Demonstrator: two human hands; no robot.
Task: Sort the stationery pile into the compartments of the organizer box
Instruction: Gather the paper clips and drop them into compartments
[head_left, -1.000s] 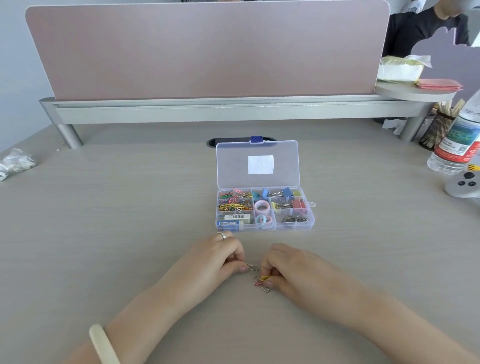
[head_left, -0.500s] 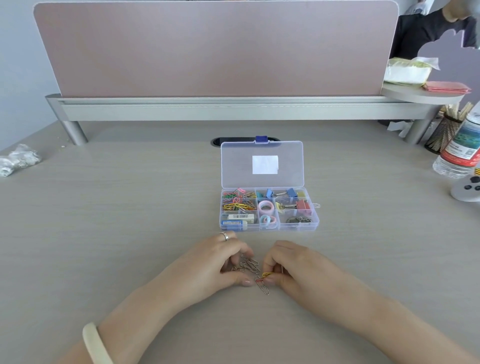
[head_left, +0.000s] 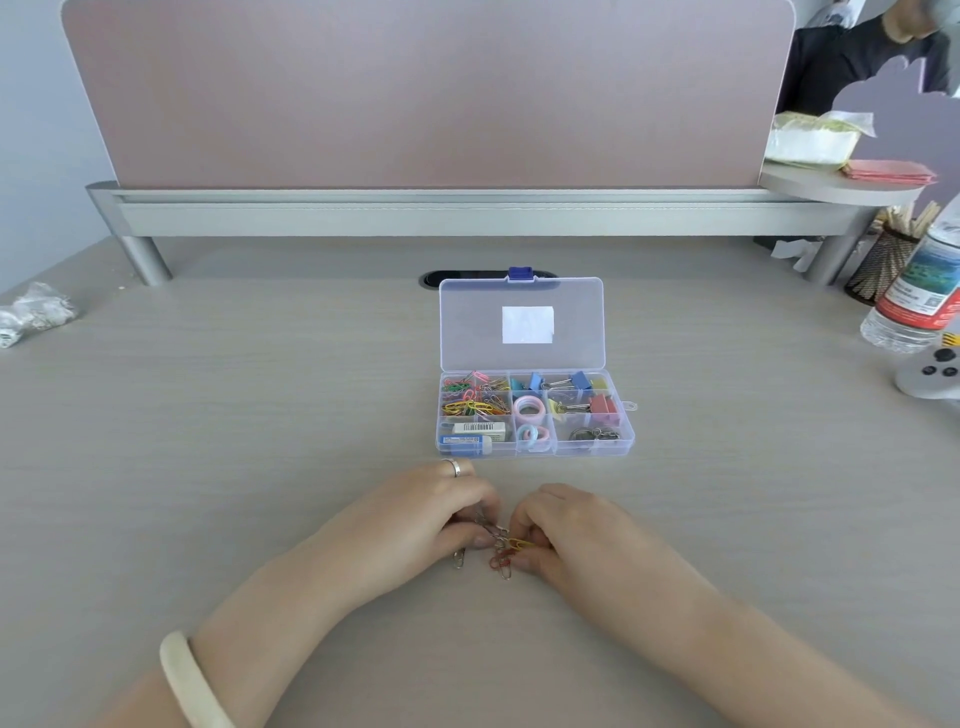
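We saw a clear, glossy plastic organizer box (head_left: 535, 415) on a matt wood-grain desk (head_left: 260, 415), thin metal paper clips (head_left: 501, 545) nearby, and a matt cloth-like divider panel (head_left: 415, 93) behind.

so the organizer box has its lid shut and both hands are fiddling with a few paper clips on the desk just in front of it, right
Not quite: the organizer box is open, its clear lid standing up behind the compartments, as the head view shows. The rest holds: the left hand and right hand are both on a few paper clips on the desk just in front of it.
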